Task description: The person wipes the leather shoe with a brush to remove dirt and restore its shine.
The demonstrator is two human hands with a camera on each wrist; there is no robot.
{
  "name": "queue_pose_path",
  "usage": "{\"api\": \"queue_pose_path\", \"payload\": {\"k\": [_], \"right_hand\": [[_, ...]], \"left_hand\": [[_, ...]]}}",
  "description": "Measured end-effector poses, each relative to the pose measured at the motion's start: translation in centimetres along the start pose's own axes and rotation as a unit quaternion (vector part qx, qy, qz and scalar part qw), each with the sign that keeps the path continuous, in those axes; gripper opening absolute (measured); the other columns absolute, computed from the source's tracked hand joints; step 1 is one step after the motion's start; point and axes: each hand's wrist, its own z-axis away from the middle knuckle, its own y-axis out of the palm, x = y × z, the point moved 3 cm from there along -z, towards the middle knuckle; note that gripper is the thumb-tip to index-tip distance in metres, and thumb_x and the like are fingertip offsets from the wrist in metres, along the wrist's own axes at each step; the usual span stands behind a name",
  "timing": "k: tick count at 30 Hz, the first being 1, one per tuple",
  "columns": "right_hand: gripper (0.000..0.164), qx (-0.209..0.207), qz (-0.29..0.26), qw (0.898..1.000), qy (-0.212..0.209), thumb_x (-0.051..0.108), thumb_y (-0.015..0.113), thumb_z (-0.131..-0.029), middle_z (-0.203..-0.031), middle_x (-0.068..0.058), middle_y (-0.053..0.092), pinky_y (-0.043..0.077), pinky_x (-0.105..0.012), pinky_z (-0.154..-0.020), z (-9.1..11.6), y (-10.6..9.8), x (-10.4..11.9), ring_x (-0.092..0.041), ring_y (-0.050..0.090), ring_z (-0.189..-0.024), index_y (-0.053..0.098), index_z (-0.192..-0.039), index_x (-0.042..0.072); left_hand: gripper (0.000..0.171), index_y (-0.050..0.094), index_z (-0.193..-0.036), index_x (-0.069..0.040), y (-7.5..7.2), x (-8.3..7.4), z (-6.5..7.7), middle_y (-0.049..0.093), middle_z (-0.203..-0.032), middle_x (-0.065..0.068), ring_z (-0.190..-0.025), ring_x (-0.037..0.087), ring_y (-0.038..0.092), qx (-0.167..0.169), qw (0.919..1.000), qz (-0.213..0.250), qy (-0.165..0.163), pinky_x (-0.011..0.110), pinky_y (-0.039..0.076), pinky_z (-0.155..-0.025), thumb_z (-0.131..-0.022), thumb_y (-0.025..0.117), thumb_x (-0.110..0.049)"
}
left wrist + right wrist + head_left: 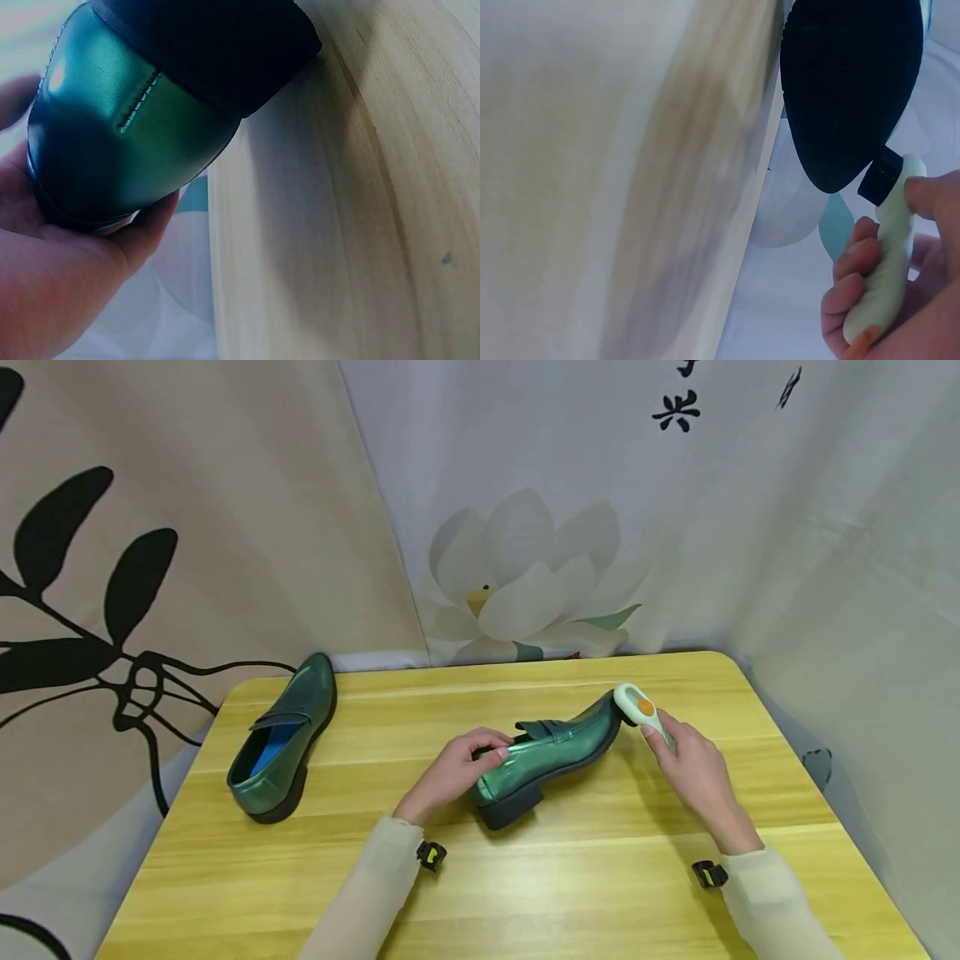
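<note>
A shiny green loafer (pixel 555 747) with a black sole is tilted over the table, its toe raised and pointing to the right. My left hand (pixel 457 772) grips it at the heel opening, thumb on the near side; the left wrist view shows the green heel counter (pixel 142 142) in that hand. Whether the heel touches the table I cannot tell. My right hand (pixel 693 768) holds a pale brush (pixel 637 706) with an orange spot by its handle. The brush's black head (pixel 881 176) is at the toe tip, against the sole edge (pixel 847 157).
The matching green loafer (pixel 285 743), with a blue insole, stands upright at the table's left, toe toward the back. The wooden table (pixel 600 877) meets printed curtains (pixel 525 460) behind it and at the sides.
</note>
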Motion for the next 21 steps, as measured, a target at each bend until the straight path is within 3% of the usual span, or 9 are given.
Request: {"api": "queue_pose_path", "payload": {"k": [7,12,17,21], "right_hand": [[0.057,-0.003,0.003,1.0,0.002,0.041,0.049,-0.11,-0.124,-0.03,0.066,0.048,-0.062,-0.077,0.9,-0.4,0.4,-0.045,0.065,-0.103,0.052,-0.149,-0.001],[0.057,-0.007,0.008,1.0,-0.007,0.041,0.053,-0.109,-0.113,-0.026,0.069,0.047,-0.047,-0.065,1.3,-0.7,0.9,-0.034,0.061,-0.083,0.054,-0.148,-0.001],[0.053,-0.026,0.006,0.999,-0.019,0.037,0.057,-0.108,-0.099,-0.02,0.068,0.039,-0.037,-0.059,1.6,-1.0,1.5,-0.027,0.054,-0.071,0.057,-0.146,0.0],[0.051,-0.047,-0.01,0.998,-0.027,0.035,0.06,-0.106,-0.094,-0.017,0.067,0.039,-0.037,-0.06,1.7,-1.2,2.1,-0.026,0.053,-0.07,0.059,-0.144,0.001]], "left_hand": [[0.015,0.077,-0.105,-0.008,0.7,-0.8,0.1,0.066,-0.13,0.002,-0.127,0.025,0.058,-0.029,0.9982,-0.03,0.042,0.046,0.046,-0.107,-0.098,0.074,-0.021],[0.01,0.08,-0.102,-0.006,0.4,-1.1,0.0,0.063,-0.135,0.004,-0.127,0.029,0.057,-0.077,0.9935,-0.037,0.076,0.046,0.049,-0.101,-0.096,0.076,-0.013],[0.012,0.081,-0.105,-0.004,-0.8,-1.3,-1.2,0.061,-0.139,0.003,-0.134,0.028,0.052,-0.116,0.9874,-0.043,0.099,0.051,0.044,-0.107,-0.095,0.076,-0.01],[0.013,0.082,-0.106,-0.007,-1.5,-1.3,-2.3,0.059,-0.141,0.002,-0.14,0.025,0.044,-0.124,0.9777,-0.1,0.137,0.053,0.035,-0.115,-0.096,0.076,-0.012]]}}
